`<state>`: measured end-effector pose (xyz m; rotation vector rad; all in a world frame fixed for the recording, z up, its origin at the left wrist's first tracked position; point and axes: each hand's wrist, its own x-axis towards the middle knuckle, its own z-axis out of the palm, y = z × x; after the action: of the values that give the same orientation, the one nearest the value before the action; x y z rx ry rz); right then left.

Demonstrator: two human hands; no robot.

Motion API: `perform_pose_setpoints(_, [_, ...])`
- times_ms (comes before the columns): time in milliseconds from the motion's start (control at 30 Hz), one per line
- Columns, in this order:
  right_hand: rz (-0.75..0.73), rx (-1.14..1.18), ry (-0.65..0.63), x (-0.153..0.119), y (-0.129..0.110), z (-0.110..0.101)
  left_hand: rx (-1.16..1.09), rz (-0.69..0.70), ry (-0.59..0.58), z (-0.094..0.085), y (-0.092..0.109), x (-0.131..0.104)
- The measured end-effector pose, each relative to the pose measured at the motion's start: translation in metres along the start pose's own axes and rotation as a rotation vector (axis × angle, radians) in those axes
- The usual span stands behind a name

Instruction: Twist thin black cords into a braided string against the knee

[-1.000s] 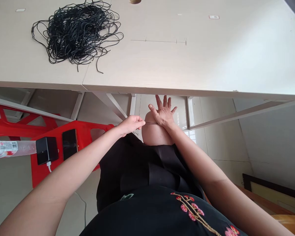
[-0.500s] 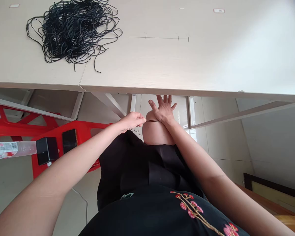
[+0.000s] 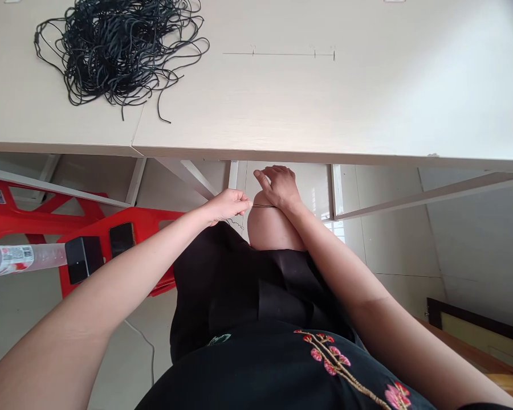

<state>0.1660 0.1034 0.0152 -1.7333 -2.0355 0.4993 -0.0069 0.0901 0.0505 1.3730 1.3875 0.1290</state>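
My left hand (image 3: 229,206) is closed in a pinch on a thin black thread (image 3: 263,205) just left of my bare knee (image 3: 270,229). The thread runs taut as two close strands across the knee and goes under my right hand (image 3: 282,188). A loose, crinkled tail hangs below my left fingers. My right hand lies palm down on the knee with the thumb apart and the fingers bent over the front; its palm is hidden. On the table above lies a tangled heap of black cord (image 3: 115,54).
The pale table (image 3: 282,114) has a pencilled line with tick marks (image 3: 280,54). A red stool (image 3: 154,222) at left carries a phone (image 3: 122,239), a black box (image 3: 84,259) and a plastic bottle (image 3: 29,259). White table legs (image 3: 337,191) stand beyond the knee.
My right hand has slid slightly forward over the knee, and its spread fingers have come together and bent down. My left hand keeps its pinch on the thread, almost in place. The view has shifted slightly.
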Motion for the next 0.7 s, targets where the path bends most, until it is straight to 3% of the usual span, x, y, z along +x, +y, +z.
perform_pose_setpoints(200, [-0.432,0.054,-0.123,-0.013,-0.001,-0.005,0.041,0.12,-0.004,0.003,0.001,0.0])
perform_pose_setpoints(333, [-0.586,0.044,-0.197,-0.025,0.004,-0.008,0.1,0.15,-0.003,0.008,-0.003,-0.002])
perform_pose_setpoints(533, [-0.606,0.039,-0.19,-0.033,0.015,-0.01,0.17,0.187,0.064,0.016,-0.002,-0.007])
perform_pose_setpoints(700, [-0.533,-0.14,-0.16,-0.045,0.011,-0.01,0.216,0.189,0.135,0.02,0.001,-0.014])
